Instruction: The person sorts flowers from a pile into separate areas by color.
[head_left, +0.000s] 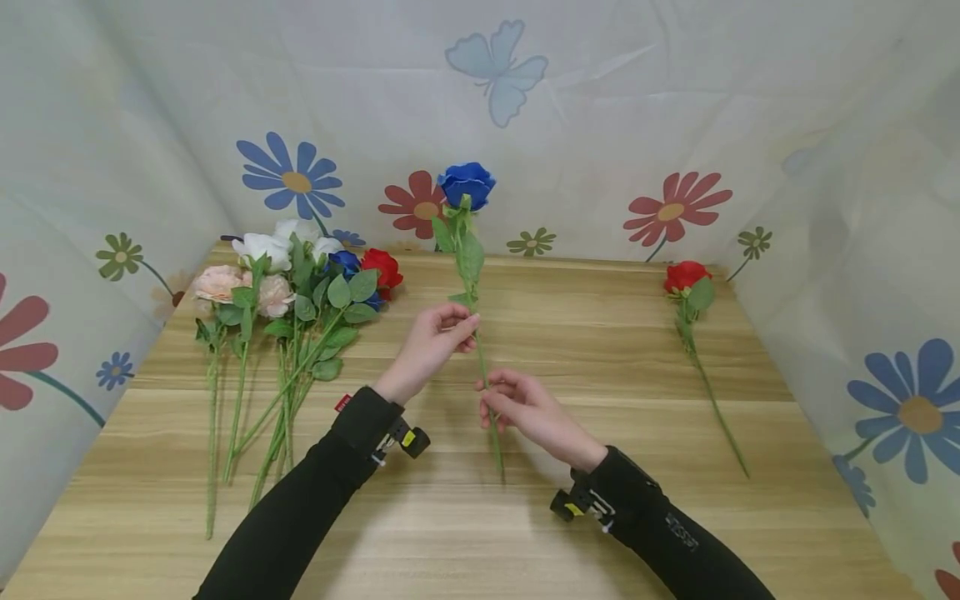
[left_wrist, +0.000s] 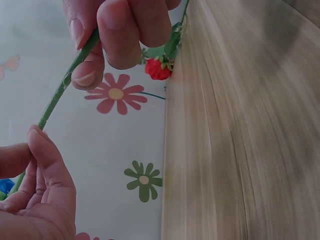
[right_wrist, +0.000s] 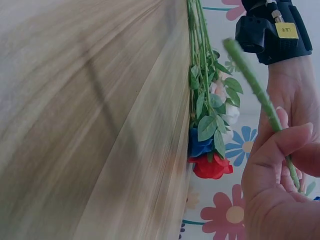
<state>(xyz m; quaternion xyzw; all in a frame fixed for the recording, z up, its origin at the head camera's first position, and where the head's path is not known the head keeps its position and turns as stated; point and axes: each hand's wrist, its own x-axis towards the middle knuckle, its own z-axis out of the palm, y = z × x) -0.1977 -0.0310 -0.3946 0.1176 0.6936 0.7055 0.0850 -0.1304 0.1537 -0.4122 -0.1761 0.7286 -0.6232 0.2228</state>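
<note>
A blue rose [head_left: 467, 185] with a long green stem is held upright over the middle of the table, its bloom toward the back curtain. High on the stem, just below the leaves, my left hand [head_left: 435, 343] pinches it between thumb and fingers. Lower down, my right hand [head_left: 536, 410] grips the same stem with thumb and curled fingers. The cut end of the stem [right_wrist: 250, 77] sticks out past the right hand. In the left wrist view both hands show along the green stem [left_wrist: 62, 85].
At the left lies a bunch of flowers: white roses [head_left: 264, 250], pale pink blooms [head_left: 219, 283], blue ones and a red rose [head_left: 383, 271], stems toward the front. A single red rose [head_left: 686, 276] lies at the right on the wooden table [head_left: 600, 333]. A flower-printed curtain [head_left: 585, 108] surrounds the table.
</note>
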